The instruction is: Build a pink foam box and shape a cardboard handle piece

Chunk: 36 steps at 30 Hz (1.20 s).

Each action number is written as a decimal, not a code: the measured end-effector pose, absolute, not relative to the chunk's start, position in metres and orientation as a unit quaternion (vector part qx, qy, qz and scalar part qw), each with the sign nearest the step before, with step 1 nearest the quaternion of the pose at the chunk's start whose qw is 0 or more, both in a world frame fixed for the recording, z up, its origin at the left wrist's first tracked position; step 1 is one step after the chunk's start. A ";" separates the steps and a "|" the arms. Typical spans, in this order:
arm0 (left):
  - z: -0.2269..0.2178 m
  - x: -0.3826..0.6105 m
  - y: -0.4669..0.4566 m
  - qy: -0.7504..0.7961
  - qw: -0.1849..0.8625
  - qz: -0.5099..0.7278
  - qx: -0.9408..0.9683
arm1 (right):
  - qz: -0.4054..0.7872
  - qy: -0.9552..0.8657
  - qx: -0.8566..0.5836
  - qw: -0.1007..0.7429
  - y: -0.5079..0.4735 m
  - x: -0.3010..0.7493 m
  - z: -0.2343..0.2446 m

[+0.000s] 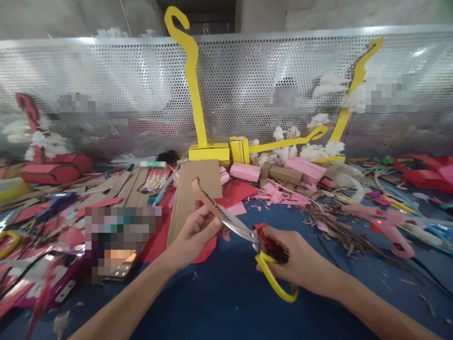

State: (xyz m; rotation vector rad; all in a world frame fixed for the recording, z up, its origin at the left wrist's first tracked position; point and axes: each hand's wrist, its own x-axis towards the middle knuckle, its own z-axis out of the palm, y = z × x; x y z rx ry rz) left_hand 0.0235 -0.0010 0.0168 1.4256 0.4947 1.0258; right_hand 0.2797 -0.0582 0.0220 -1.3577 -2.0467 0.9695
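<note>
My left hand (195, 234) pinches a narrow curved strip of brown corrugated cardboard (204, 192) that rises from my fingers. My right hand (296, 259) grips a pair of scissors (264, 257) with yellow and red handles. The metal blades point left and meet the strip just above my left fingers. Both hands hover over a blue table surface (226, 293). Behind the strip a larger brown cardboard sheet (187, 193) lies on red paper (237, 192).
Paper scraps and cardboard cuttings litter the table. A yellow cardboard figure (193, 85) with box base stands at the back against a perforated metal screen (106, 94). Pink boxes (245, 172), a pink glue gun (389, 229), a red model (49, 170) and a phone (122, 264) lie around.
</note>
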 end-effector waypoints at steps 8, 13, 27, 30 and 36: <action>0.021 0.025 -0.002 0.204 0.618 0.444 0.616 | 0.342 -0.748 -0.510 0.252 -0.056 0.284 0.014; 0.022 0.026 -0.003 0.185 0.625 0.440 0.617 | 0.320 -0.742 -0.529 0.259 -0.055 0.283 0.011; 0.021 0.023 0.000 0.204 0.565 0.415 0.683 | 0.285 -0.784 -0.480 0.270 -0.062 0.281 0.022; 0.021 0.022 -0.001 0.212 0.551 0.410 0.695 | 0.296 -0.787 -0.483 0.245 -0.061 0.282 0.018; 0.023 0.022 -0.004 0.209 0.565 0.402 0.689 | 0.321 -0.771 -0.493 0.243 -0.057 0.282 0.011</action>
